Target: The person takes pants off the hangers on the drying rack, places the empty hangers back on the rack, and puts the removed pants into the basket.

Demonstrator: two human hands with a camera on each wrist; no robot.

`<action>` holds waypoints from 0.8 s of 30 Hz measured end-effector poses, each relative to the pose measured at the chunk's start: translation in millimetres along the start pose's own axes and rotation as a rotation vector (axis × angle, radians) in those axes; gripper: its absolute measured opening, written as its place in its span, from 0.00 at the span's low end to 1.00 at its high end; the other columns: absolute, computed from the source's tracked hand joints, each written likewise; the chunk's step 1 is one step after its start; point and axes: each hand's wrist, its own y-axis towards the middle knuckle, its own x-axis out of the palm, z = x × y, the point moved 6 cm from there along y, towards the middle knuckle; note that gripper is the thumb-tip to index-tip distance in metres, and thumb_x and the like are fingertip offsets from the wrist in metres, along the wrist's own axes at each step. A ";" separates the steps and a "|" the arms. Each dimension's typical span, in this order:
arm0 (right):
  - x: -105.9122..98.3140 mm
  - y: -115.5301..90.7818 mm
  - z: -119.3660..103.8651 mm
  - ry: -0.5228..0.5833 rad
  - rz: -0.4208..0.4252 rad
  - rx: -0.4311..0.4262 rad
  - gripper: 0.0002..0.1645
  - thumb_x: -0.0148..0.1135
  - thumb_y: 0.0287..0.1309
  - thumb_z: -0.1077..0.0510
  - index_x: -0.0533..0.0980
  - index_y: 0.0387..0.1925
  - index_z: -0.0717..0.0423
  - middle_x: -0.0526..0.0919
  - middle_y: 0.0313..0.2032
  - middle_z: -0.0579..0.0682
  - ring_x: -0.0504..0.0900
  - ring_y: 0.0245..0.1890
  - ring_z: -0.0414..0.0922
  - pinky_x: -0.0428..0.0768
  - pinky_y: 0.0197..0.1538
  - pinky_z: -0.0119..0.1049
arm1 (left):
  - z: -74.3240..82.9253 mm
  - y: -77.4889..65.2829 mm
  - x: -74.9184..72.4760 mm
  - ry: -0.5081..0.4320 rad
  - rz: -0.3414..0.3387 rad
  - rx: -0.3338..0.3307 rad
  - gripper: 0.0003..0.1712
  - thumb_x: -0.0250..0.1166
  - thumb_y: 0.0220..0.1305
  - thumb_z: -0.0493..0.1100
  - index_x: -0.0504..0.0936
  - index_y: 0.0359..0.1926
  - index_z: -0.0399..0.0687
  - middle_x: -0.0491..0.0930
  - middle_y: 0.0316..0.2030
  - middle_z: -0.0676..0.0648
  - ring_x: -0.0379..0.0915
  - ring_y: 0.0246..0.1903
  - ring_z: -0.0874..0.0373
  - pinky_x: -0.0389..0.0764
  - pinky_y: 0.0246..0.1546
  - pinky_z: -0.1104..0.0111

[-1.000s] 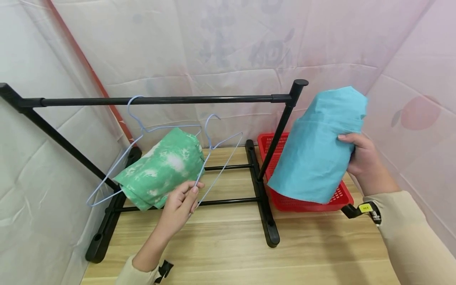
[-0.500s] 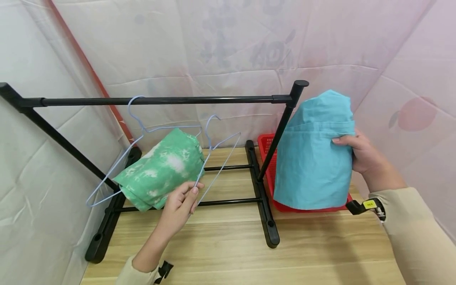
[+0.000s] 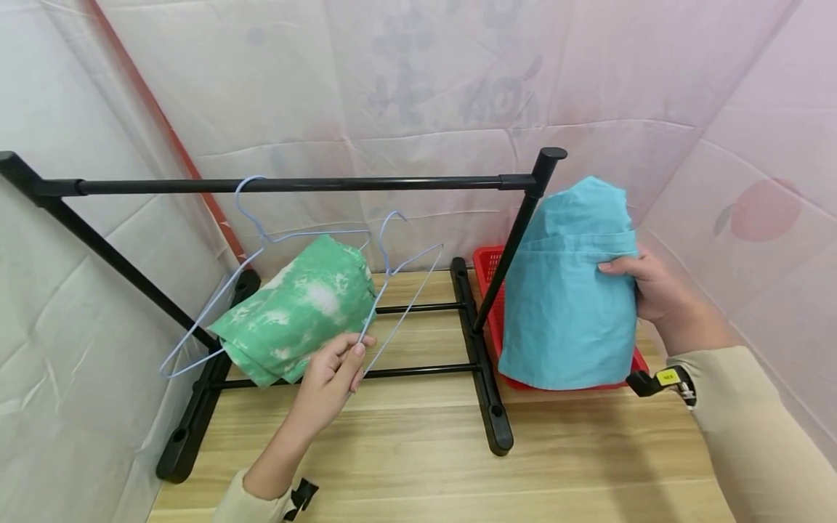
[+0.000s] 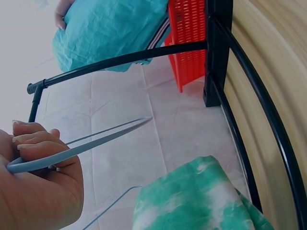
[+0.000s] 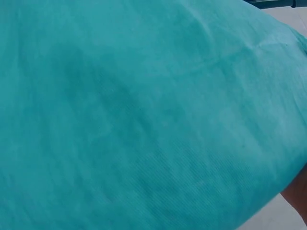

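My left hand [image 3: 330, 374] pinches one side of a light-blue wire hanger [image 3: 387, 272], its hook below the rack's top rail. In the left wrist view the fingers curl round this hanger [image 4: 84, 151]. On the right, my right hand [image 3: 663, 290] grips a folded turquoise garment [image 3: 569, 312] by its right edge, thumb in front and the other fingers hidden behind. The garment hangs upright before the red basket and fills most of the right wrist view. Striped trim shows along its edge in the left wrist view.
A black clothes rack [image 3: 288, 185] stands on the wooden table [image 3: 405, 457]. From its rail hangs another light-blue hanger [image 3: 245, 207] bearing a green-and-white tie-dye garment [image 3: 301, 309]. The red basket [image 3: 487, 265] sits right of the rack. Pale sheets [image 3: 425, 87] enclose the space.
My right hand has brought the turquoise garment left and lower, turning it from tilted to nearly upright. My left hand and its hanger have hardly moved.
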 end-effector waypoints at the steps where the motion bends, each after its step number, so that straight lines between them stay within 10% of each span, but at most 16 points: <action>1: 0.2 0.9 2.0 -0.011 -0.001 0.005 0.30 0.49 0.65 0.69 0.64 0.65 0.43 0.77 0.53 0.44 0.81 0.47 0.42 0.84 0.45 0.38 | 0.0 0.0 0.0 0.003 0.001 0.000 0.13 0.49 0.79 0.40 0.79 0.50 0.38 0.68 0.15 0.49 0.62 0.14 0.62 0.65 0.11 0.69; 24: -7.4 16.1 35.9 -0.087 -0.043 0.156 0.31 0.47 0.69 0.62 0.56 0.69 0.38 0.72 0.56 0.44 0.77 0.51 0.42 0.82 0.49 0.41 | -1.5 -2.0 -1.8 0.008 0.003 0.000 0.13 0.49 0.79 0.41 0.79 0.50 0.39 0.68 0.15 0.48 0.62 0.14 0.61 0.66 0.11 0.68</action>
